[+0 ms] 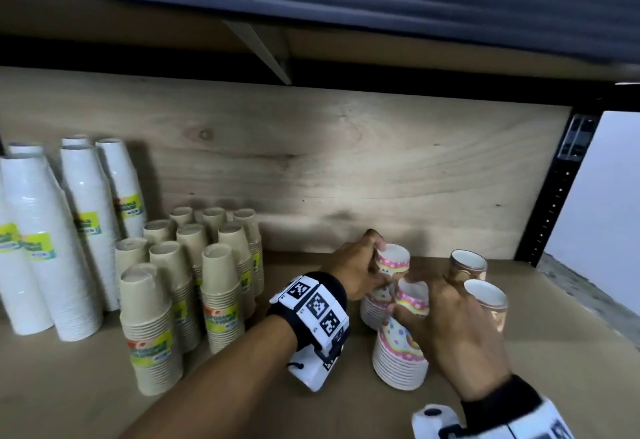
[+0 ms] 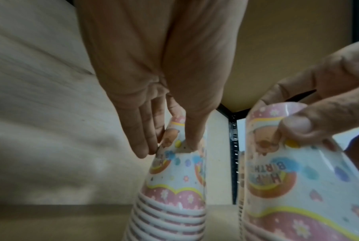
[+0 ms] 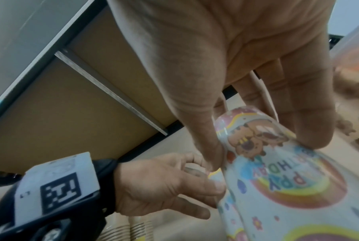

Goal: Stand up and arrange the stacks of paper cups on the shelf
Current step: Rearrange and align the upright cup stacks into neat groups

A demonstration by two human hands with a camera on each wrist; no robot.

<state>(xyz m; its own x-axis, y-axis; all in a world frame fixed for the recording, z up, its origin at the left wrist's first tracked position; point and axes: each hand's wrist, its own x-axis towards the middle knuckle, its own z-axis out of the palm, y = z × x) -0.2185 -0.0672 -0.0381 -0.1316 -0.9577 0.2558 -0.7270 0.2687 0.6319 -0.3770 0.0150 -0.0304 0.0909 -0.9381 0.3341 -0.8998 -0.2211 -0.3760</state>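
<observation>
- Two birthday-print cup stacks stand rim-down on the shelf board (image 1: 571, 352), right of centre: the near pink stack (image 1: 401, 352) and, just behind it to the left, the far pink stack (image 1: 384, 279).
- From the head camera I see my right hand (image 1: 453, 331) draped over the top of the near pink stack and my left hand (image 1: 356, 270) closed round the top of the far one.
- My left wrist camera gives what the head view hides: the left thumb and fingers (image 2: 141, 138) pinch the upper cups of the far pink stack (image 2: 174, 179), and the print reads "HAPPY BIRTHDAY", upside down.
- My right wrist camera shows the right thumb and fingers (image 3: 310, 114) pinching the top of the near pink stack (image 3: 288, 179), with a cartoon animal on the wrapper; the left hand (image 3: 164, 184) appears low and behind.
- Only the head view takes in the neighbours: two brown-patterned stacks (image 1: 478, 283) just right of the pink ones, touching my right fingers or nearly so; I cannot tell which.
- Further left stands a cluster of kraft cup stacks (image 1: 194, 279) with green and yellow labels, all upright.
- At the far left are taller white cup stacks (image 1: 48, 238), wrapped and labelled, also upright.
- Every stack is nested cups, mouths down; nothing shows inside them.
</observation>
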